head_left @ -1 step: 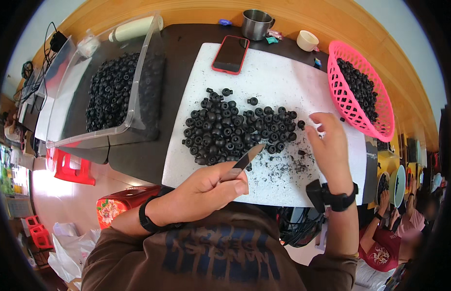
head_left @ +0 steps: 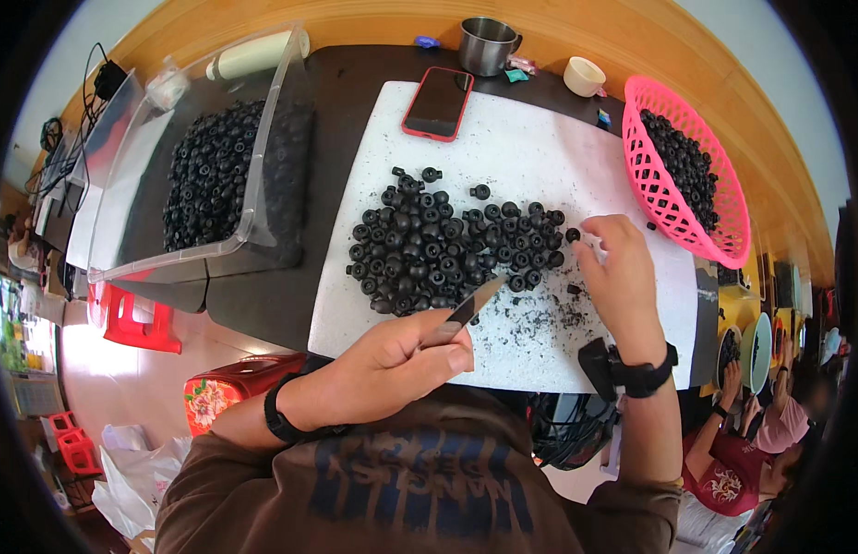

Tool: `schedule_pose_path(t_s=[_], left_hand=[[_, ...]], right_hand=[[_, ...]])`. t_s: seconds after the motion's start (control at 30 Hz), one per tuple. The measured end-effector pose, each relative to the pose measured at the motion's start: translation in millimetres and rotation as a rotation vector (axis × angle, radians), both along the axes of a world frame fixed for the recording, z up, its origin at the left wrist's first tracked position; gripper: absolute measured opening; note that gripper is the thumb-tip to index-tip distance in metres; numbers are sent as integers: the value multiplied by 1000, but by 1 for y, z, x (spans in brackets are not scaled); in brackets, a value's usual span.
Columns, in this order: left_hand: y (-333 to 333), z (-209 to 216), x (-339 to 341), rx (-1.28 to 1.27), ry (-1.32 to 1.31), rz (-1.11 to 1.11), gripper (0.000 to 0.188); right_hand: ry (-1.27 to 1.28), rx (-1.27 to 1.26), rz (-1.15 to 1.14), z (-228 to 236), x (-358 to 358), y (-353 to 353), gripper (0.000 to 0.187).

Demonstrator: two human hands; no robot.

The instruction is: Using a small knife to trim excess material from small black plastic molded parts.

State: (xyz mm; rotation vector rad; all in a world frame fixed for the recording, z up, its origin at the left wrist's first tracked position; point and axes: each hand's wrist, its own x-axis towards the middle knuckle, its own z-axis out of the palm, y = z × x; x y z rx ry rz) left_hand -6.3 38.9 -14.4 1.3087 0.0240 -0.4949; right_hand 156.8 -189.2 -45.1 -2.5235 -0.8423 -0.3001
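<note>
My left hand (head_left: 406, 360) is closed round a knife (head_left: 473, 303), its blade slanting up and to the right over the near edge of a pile of small round black parts (head_left: 415, 245). Those parts are ball-shaped with a collar and a hole, and lie on a white foam board (head_left: 512, 148). At the pile's right side, my right hand (head_left: 623, 282) is open, thumb and forefinger apart next to a single black part (head_left: 573, 234). Whether the fingertips touch it, I cannot tell. Black shavings (head_left: 549, 319) are scattered on the board between my hands.
A clear plastic bin (head_left: 253, 208) of black parts stands left, a pink basket (head_left: 639, 162) of them right. Beyond the pile lie a phone (head_left: 438, 103), a metal mug (head_left: 487, 48) and a cream cup (head_left: 584, 78). Another person (head_left: 724, 471) works at far right.
My right hand has shifted slightly left, closer to the single black part. My left hand and the knife have hardly moved.
</note>
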Motion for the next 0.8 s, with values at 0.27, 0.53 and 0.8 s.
schedule_pose_path(t_s=[0.27, 0.53, 0.8], left_hand=[[1, 0, -4, 27, -20, 30, 14], [-7, 3, 7, 216, -242, 24, 13], [-35, 0, 11, 601, -723, 38, 14]], right_hand=[[166, 27, -32, -9, 12, 9, 14], [916, 951, -19, 42, -78, 5, 19], [1135, 1387, 194, 17, -124, 12, 21]])
